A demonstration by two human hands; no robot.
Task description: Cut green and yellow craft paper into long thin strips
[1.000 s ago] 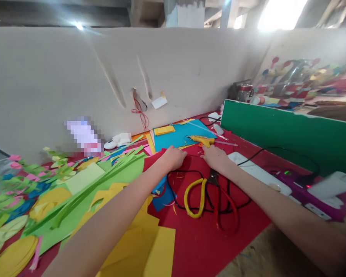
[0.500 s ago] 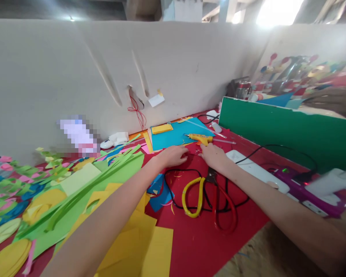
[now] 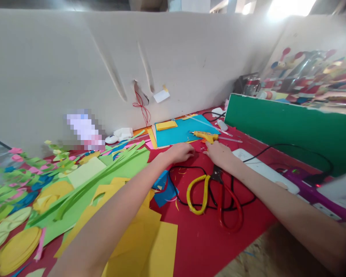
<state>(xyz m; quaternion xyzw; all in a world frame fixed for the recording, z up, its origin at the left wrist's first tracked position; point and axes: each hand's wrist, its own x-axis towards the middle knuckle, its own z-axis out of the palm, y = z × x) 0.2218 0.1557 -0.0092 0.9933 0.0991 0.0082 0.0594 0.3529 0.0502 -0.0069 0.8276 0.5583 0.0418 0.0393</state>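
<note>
My left hand point(image 3: 182, 152) rests low over the red tabletop point(image 3: 196, 242), its fingers curled inward. Across a small gap is my right hand point(image 3: 218, 154), also with bent fingers, just in front of a yellow glue gun point(image 3: 204, 135). Whatever the fingertips of either hand hold is too small or hidden to make out. The glue gun lies on its side partly over a blue sheet point(image 3: 175, 135), nozzle to the left. Nearer me lie scissors with one yellow and one red handle point(image 3: 217, 175), their blades under my right hand.
Green paper strips point(image 3: 103, 177) and yellow sheets point(image 3: 138, 238) cover the left side. A black cord point(image 3: 187, 204) loops around the scissors. At right are a white slab point(image 3: 248, 165), a purple power strip point(image 3: 302, 184) and an upright green board point(image 3: 276, 130).
The whole view has shifted slightly, so things sit a little farther right. Both hands stay close together near the glue gun, with hardly any visible movement.
</note>
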